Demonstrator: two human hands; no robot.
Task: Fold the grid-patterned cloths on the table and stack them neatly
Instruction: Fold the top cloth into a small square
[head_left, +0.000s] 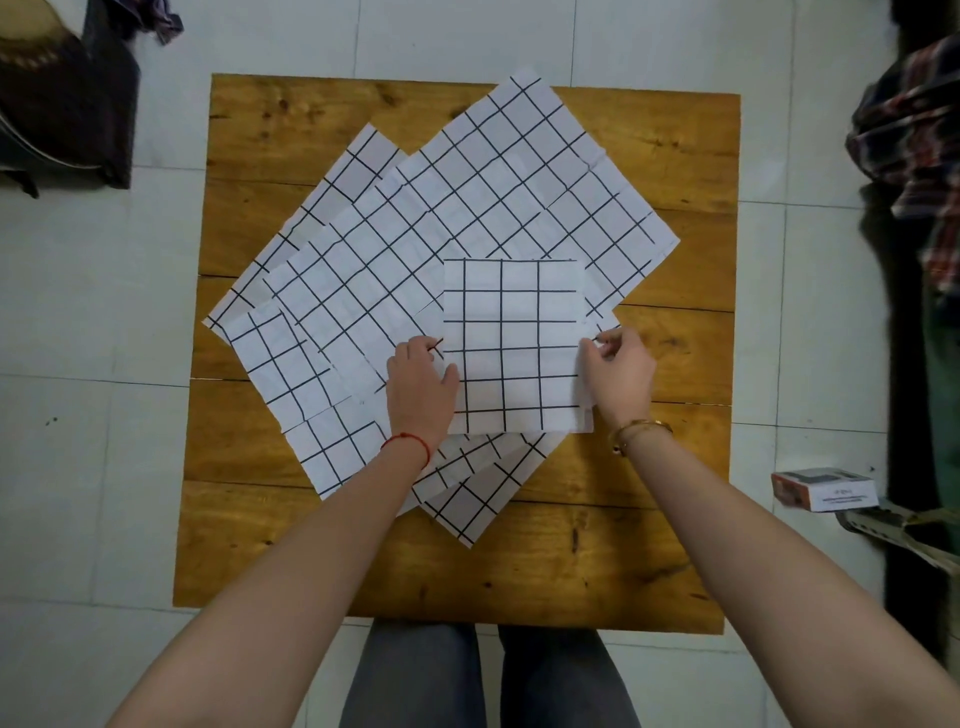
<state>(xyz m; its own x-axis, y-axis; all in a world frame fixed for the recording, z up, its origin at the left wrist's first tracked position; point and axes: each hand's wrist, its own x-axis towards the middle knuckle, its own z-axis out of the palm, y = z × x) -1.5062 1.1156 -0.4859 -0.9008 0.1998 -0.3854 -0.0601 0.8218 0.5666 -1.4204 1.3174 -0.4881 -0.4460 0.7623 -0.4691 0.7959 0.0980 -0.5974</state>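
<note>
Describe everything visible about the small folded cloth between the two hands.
The folded cloth is a white rectangle with a black grid, thin fabric by its look, lying flat and squared to the table. It rests on top of several unfolded grid cloths spread at angles. The left hand lies along its left edge, thumb on the cloth; the right hand pinches its right edge with its fingers. Layers show slightly uneven at the bottom right corner.

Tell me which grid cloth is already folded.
The small folded cloth between both hands, lying square to the table edge on top of the pile. The other cloths lie spread flat and turned diagonally.
</note>
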